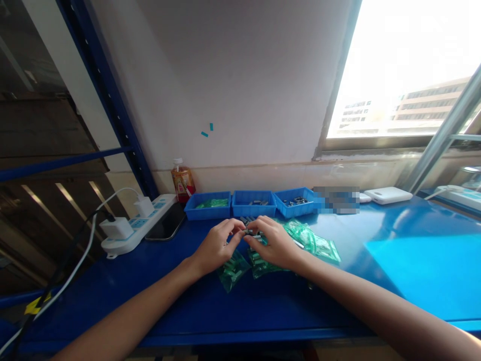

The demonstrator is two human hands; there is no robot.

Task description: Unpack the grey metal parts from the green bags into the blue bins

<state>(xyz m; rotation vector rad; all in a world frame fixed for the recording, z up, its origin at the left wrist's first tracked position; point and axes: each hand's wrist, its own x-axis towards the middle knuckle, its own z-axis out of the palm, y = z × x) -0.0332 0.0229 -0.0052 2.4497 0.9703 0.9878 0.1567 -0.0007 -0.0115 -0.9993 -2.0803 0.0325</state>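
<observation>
Part [248,231]: judged light, stiff; best gripped by its ends.
Left hand [222,244], right hand [272,242]: part pinched between fingertips.

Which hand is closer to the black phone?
Left. The left hand is right of the phone; the right hand is farther over, beyond the left one.
</observation>
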